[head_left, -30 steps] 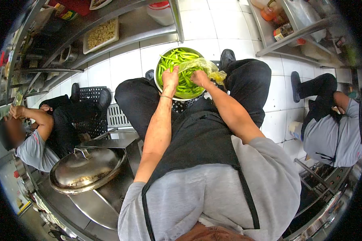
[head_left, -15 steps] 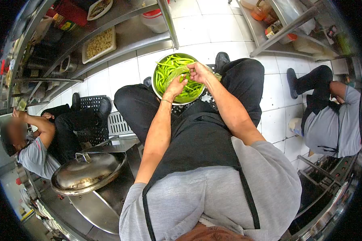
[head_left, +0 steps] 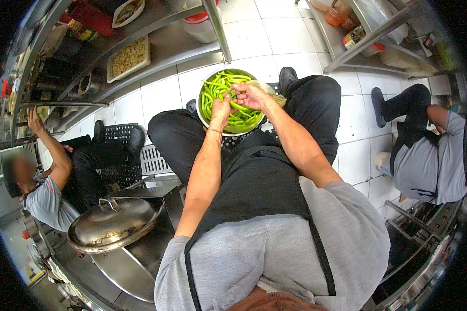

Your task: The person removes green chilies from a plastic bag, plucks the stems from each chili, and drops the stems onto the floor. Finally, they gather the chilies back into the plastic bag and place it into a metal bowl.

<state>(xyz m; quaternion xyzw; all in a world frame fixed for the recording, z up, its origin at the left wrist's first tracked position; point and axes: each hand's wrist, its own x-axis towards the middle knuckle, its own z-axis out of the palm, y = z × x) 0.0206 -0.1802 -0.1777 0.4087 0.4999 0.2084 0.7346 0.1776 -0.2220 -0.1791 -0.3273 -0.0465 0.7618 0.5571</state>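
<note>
A round bowl of long green peppers (head_left: 211, 96) sits between my knees. Over its middle, my left hand (head_left: 221, 108) is closed, its fingertips meeting those of my right hand. My right hand (head_left: 250, 95) is pinched around a green pepper (head_left: 238, 107) that slants down toward the bowl. Whatever lies within my left fingers is too small to make out. A translucent plastic bag (head_left: 273, 93) shows beside my right hand at the bowl's right rim.
Metal shelves with a tray of pale pieces (head_left: 131, 58) stand at upper left, another shelf (head_left: 371, 39) at upper right. A lidded metal pot (head_left: 114, 223) is at lower left. One person (head_left: 52, 186) sits at left, another (head_left: 430, 155) at right.
The plastic bag has moved from between my hands to the right rim. My hands have come closer together. The person at left has raised an arm toward the shelf.
</note>
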